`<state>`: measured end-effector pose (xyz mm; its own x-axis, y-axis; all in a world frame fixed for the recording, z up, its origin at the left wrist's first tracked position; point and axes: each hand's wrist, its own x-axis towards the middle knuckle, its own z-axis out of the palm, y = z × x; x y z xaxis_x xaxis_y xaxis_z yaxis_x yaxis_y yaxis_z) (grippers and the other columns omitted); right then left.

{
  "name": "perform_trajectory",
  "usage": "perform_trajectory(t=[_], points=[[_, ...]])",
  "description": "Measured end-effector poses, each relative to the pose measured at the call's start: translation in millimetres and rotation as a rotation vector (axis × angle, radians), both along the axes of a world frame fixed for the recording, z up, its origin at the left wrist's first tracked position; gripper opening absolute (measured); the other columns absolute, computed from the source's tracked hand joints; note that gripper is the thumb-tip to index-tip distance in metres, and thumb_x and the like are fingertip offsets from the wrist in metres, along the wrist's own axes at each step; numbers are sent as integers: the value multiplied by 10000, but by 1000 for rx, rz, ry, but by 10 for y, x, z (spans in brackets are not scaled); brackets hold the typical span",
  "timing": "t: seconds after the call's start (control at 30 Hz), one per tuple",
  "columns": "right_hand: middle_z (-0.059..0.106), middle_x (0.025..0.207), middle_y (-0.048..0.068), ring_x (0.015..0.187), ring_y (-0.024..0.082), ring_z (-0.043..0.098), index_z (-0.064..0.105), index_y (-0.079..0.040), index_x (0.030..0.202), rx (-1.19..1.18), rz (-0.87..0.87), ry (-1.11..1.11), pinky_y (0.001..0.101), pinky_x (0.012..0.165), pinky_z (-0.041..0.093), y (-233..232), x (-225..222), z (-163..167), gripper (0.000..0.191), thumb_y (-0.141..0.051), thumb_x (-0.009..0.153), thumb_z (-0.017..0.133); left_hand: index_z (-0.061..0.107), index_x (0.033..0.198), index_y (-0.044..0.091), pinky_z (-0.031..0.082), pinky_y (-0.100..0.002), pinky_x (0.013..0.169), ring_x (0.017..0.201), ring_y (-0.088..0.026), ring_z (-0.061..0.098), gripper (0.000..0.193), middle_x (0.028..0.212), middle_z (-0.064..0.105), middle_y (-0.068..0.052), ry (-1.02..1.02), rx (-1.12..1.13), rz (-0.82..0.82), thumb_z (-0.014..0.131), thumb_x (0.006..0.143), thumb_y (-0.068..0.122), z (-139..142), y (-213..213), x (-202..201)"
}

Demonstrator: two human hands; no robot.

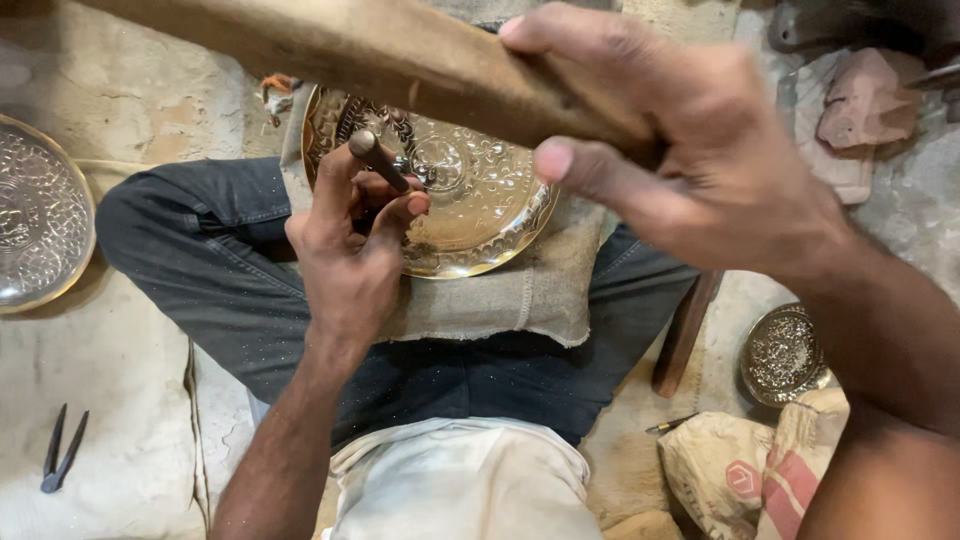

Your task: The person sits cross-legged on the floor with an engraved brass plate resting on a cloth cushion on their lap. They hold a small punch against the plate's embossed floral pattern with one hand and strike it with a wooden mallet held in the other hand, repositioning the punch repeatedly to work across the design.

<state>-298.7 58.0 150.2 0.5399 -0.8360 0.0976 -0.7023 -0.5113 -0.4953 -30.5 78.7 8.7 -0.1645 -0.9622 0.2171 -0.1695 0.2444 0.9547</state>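
Observation:
My left hand (352,245) grips a short metal chisel (378,160), its tip set on a round engraved brass plate (480,200). The plate rests on a burlap pad (520,295) across my crossed legs in dark jeans. My right hand (680,140) is raised close to the camera, closed round a thick wooden mallet handle (380,50) that runs to the upper left above the plate and chisel. The mallet's head is out of view.
A second engraved round plate (40,215) lies on the floor at the left edge. A small engraved bowl (783,355) sits at the right by printed sacks (750,475). Dark pliers (62,450) lie at bottom left. A wooden stick (685,335) lies beside my right knee.

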Motion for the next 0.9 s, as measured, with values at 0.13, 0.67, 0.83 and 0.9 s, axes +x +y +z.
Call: perform_trajectory(t=[0.13,0.67,0.83,0.9], points=[[742,983,127,647,142,665,577,-99,1437,-98,39,26,311,626,566,13,29,27,432,-334,1088,674,509,1437,76,692,-287,875,956,-159,803,466,1032,792,-108,-50,-42,-3,600,1024,-122,18,-20,6],[655,775,131,568,165,606,574,-52,1435,-28,-61,12,345,564,512,59,97,82,503,-289,1020,729,567,1384,33,662,-272,862,929,-145,779,441,992,774,-92,-7,-4,-9,627,983,-141,55,-43,39],[677,727,116,569,174,593,568,1,1403,40,-94,-78,327,508,483,18,125,47,532,-259,976,749,568,1408,58,667,-282,904,979,-156,782,499,1047,775,-99,28,21,-15,590,967,-174,28,-53,65],[732,910,141,646,147,659,594,-45,1412,-77,19,-8,297,579,548,-4,115,39,456,-240,1020,723,551,1435,66,670,-292,926,993,-165,778,573,1066,770,-113,47,11,-20,519,936,-213,19,-64,76]])
